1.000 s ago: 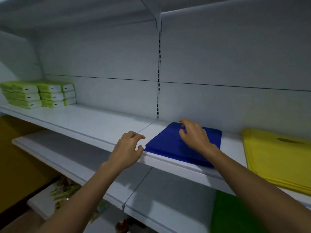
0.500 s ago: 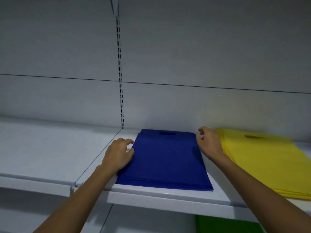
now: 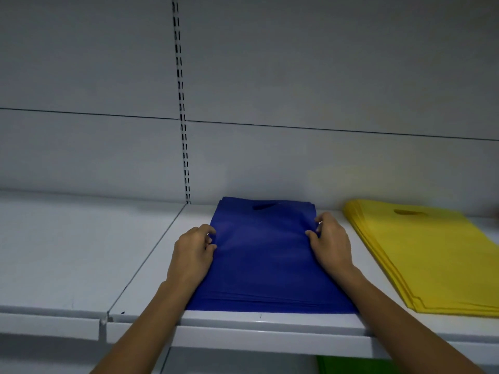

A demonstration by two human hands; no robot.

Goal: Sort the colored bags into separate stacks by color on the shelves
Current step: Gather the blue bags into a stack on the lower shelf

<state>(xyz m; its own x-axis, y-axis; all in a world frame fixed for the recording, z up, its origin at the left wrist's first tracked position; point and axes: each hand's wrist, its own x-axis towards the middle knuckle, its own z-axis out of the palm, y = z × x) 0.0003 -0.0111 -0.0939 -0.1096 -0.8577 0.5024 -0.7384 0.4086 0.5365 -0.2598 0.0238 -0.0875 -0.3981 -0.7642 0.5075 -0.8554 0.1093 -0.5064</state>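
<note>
On the left of the white shelf (image 3: 67, 255) we record a bare surface, bounded at the rear by a grey back panel and a slotted upright (image 3: 181, 103) that meets the shelf just left of the blue stack. A seam in the shelf runs diagonally from that upright to the front lip.

Our left hand (image 3: 193, 255) rests against the left edge of the blue bags (image 3: 266, 260), fingers curled and pressed to the edge; we cannot tell whether it pinches any layer or merely pushes. The blue bags lie flat as a stack in the middle of the shelf, handle cut-out toward the back panel, front edge close to the shelf lip, several layers visible along that edge.

Our right hand (image 3: 330, 244) sits at the right edge of the same stack, thumb and fingers bent onto the top bag; a firm grip cannot be confirmed.

Further right, apart from the blue stack, a stack of yellow bags (image 3: 432, 257) lies flat on the same shelf, slightly fanned. Below the shelf lip a green patch (image 3: 351, 365) is partly visible.
</note>
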